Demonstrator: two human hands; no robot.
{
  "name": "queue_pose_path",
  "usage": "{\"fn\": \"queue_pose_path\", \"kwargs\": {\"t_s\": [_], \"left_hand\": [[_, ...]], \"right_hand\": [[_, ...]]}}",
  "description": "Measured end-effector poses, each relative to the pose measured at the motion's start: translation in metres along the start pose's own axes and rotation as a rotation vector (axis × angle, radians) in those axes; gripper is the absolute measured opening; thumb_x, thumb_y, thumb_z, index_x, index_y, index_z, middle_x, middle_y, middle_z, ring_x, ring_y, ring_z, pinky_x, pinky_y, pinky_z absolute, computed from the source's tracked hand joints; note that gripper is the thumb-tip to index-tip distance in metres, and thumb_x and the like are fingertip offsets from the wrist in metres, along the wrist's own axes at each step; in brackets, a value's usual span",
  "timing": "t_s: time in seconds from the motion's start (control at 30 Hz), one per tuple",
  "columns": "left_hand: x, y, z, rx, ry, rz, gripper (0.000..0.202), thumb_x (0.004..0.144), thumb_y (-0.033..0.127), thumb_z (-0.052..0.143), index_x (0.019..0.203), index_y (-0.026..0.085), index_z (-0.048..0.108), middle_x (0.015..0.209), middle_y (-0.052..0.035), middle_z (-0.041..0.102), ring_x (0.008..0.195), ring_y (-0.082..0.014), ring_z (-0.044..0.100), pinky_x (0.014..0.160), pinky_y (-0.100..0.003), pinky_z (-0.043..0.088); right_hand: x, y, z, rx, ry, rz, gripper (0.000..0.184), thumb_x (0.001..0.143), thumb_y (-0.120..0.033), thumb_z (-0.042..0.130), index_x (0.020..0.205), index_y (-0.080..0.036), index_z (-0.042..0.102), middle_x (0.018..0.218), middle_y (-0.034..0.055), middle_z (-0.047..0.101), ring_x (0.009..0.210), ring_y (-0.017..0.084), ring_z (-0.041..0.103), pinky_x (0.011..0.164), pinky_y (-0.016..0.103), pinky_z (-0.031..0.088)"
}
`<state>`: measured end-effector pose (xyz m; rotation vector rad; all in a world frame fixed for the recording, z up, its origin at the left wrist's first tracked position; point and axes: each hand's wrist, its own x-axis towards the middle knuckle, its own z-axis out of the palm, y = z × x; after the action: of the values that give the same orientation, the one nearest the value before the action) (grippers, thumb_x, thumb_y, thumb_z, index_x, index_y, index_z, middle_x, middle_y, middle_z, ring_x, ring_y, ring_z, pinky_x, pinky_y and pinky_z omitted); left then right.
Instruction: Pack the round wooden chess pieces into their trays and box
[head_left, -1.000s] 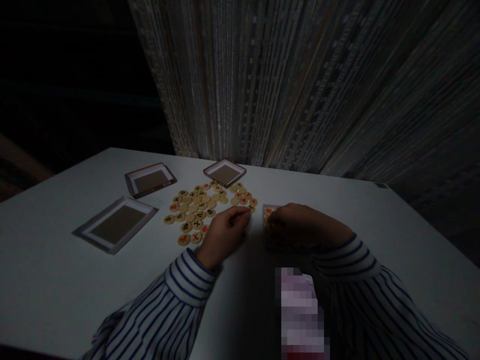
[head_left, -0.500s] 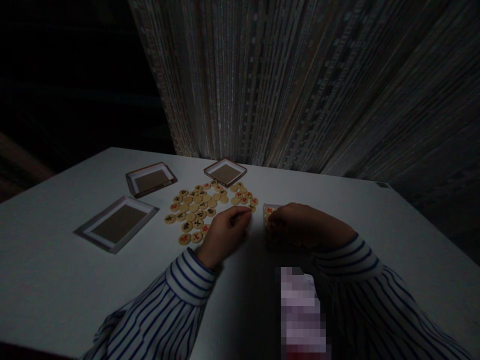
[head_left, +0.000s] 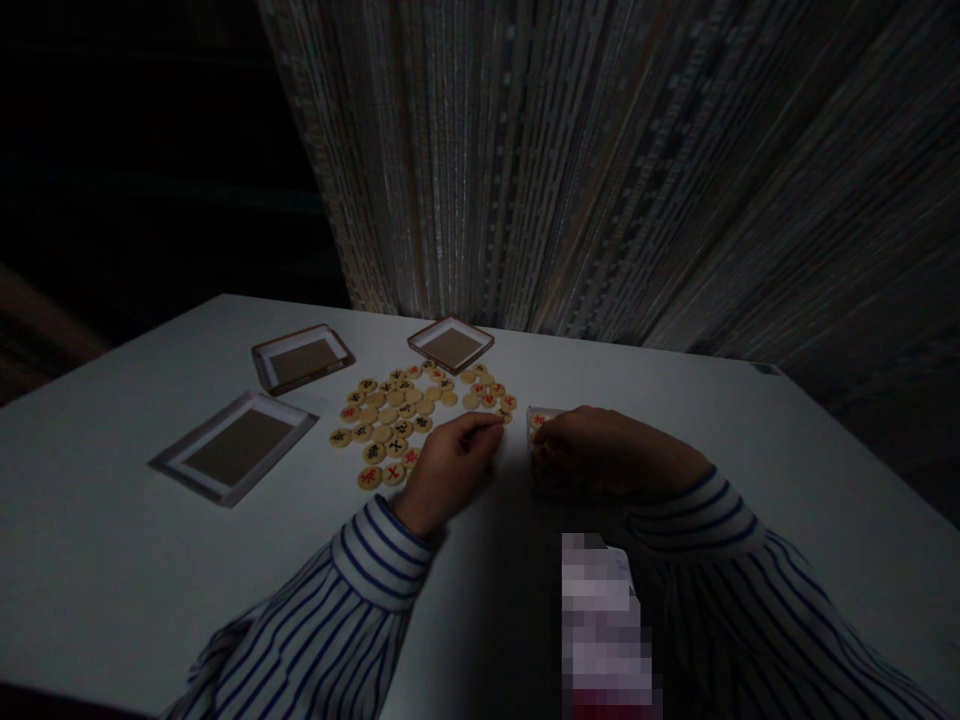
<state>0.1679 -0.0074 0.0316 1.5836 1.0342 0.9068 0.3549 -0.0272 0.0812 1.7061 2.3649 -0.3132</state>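
Observation:
My left hand (head_left: 452, 465) is closed, thumb and fingers pressed together, at the right side of a spread of round wooden Chinese chess pieces (head_left: 394, 398) marked in red or black. Whatever it may hold is hidden. Over a small box (head_left: 534, 485) to the right, my right hand (head_left: 600, 448) bends down with curled fingers. One red-marked chess piece (head_left: 538, 421) shows inside that box beside the fingers. The hand covers most of the box, and I cannot make out what its fingertips grip.
Three shallow trays or lids lie beyond and left of the pieces: a pale one (head_left: 301, 427), a brown-edged one (head_left: 346, 352) and another at the back (head_left: 487, 346). A strand curtain (head_left: 480, 150) hangs behind the white table (head_left: 112, 520). A blurred-out patch (head_left: 606, 630) covers something near me.
My right fingers have shifted very slightly over the box. My left hand, the trays and the spread pieces look the same.

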Motion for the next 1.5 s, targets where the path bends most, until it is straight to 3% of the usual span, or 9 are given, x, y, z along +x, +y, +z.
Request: {"fn": "queue_pose_path", "kwargs": {"t_s": [0.13, 0.4, 0.6, 0.8, 1.07, 1.17, 1.23, 1.37, 1.5], "left_hand": [[0.000, 0.002, 0.000, 0.000, -0.017, -0.015, 0.027, 0.075, 0.033, 0.053, 0.091, 0.013, 0.063, 0.073, -0.0053, 0.066, 0.065, -0.0154, 0.059, 0.055, -0.025, 0.045], [0.001, -0.002, 0.001, -0.021, -0.014, -0.006, 0.026, 0.075, 0.033, 0.054, 0.089, 0.014, 0.063, 0.071, -0.0037, 0.065, 0.064, -0.0144, 0.059, 0.055, -0.023, 0.045], [0.001, 0.000, 0.000, -0.012, 0.000, -0.017, 0.024, 0.075, 0.031, 0.054, 0.090, 0.014, 0.063, 0.067, -0.0024, 0.065, 0.062, -0.0144, 0.059, 0.056, -0.024, 0.046], [0.003, -0.004, -0.002, 0.020, 0.059, 0.094, 0.021, 0.074, 0.032, 0.055, 0.084, 0.015, 0.064, 0.076, -0.0033, 0.066, 0.069, -0.0148, 0.059, 0.063, -0.026, 0.046], [0.001, -0.001, -0.007, 0.145, 0.134, 0.194, 0.018, 0.075, 0.033, 0.055, 0.075, 0.016, 0.060, 0.066, -0.0001, 0.060, 0.061, -0.0123, 0.055, 0.058, -0.024, 0.043], [-0.003, 0.001, -0.006, 0.252, 0.151, 0.264, 0.019, 0.077, 0.034, 0.053, 0.072, 0.016, 0.059, 0.063, 0.0009, 0.059, 0.059, -0.0115, 0.053, 0.056, -0.023, 0.042], [-0.005, 0.003, -0.005, 0.330, 0.111, 0.304, 0.019, 0.078, 0.032, 0.051, 0.072, 0.017, 0.059, 0.061, 0.0010, 0.058, 0.057, -0.0115, 0.053, 0.055, -0.022, 0.041], [-0.007, 0.004, -0.005, 0.445, 0.041, 0.414, 0.016, 0.081, 0.025, 0.048, 0.079, 0.017, 0.062, 0.074, -0.0022, 0.065, 0.070, -0.0137, 0.058, 0.066, -0.026, 0.045], [-0.006, 0.004, -0.008, 0.415, 0.079, 0.454, 0.018, 0.083, 0.021, 0.046, 0.088, 0.017, 0.063, 0.085, -0.0047, 0.067, 0.079, -0.0149, 0.060, 0.073, -0.027, 0.046]], "right_hand": [[-0.001, -0.001, 0.000, -0.014, 0.013, -0.018, 0.029, 0.075, -0.022, 0.046, 0.099, -0.025, 0.062, 0.080, 0.0048, 0.066, 0.064, 0.016, 0.059, 0.050, 0.024, 0.034], [-0.003, -0.001, -0.001, 0.001, -0.001, -0.001, 0.030, 0.074, -0.024, 0.049, 0.102, -0.024, 0.061, 0.088, 0.0065, 0.067, 0.074, 0.019, 0.061, 0.055, 0.024, 0.036], [-0.006, 0.008, -0.002, -0.043, 0.022, 0.081, 0.030, 0.075, -0.026, 0.047, 0.103, -0.026, 0.060, 0.087, 0.0060, 0.067, 0.071, 0.019, 0.061, 0.053, 0.025, 0.036], [-0.025, 0.003, -0.027, -0.108, 0.220, 0.111, 0.027, 0.083, -0.029, 0.038, 0.080, -0.019, 0.062, 0.071, 0.0049, 0.064, 0.062, 0.015, 0.057, 0.052, 0.024, 0.033], [-0.044, -0.008, -0.042, -0.134, 0.472, 0.093, 0.025, 0.085, -0.027, 0.037, 0.087, -0.018, 0.060, 0.075, 0.0040, 0.065, 0.065, 0.014, 0.057, 0.055, 0.024, 0.032], [-0.048, -0.020, -0.045, -0.188, 0.582, 0.109, 0.028, 0.086, -0.034, 0.036, 0.079, -0.018, 0.058, 0.066, 0.0022, 0.062, 0.057, 0.013, 0.053, 0.051, 0.024, 0.029], [-0.048, -0.030, -0.045, -0.225, 0.659, 0.100, 0.033, 0.087, -0.037, 0.035, 0.070, -0.018, 0.056, 0.060, 0.0016, 0.058, 0.051, 0.012, 0.049, 0.049, 0.024, 0.028], [-0.044, -0.044, -0.036, -0.174, 0.794, 0.050, 0.037, 0.089, -0.036, 0.031, 0.067, -0.017, 0.055, 0.058, 0.0020, 0.057, 0.051, 0.012, 0.050, 0.049, 0.024, 0.032], [-0.042, -0.043, -0.013, -0.031, 0.777, 0.005, 0.034, 0.089, -0.033, 0.031, 0.075, -0.019, 0.058, 0.065, 0.0026, 0.062, 0.059, 0.013, 0.057, 0.053, 0.023, 0.040]]}}
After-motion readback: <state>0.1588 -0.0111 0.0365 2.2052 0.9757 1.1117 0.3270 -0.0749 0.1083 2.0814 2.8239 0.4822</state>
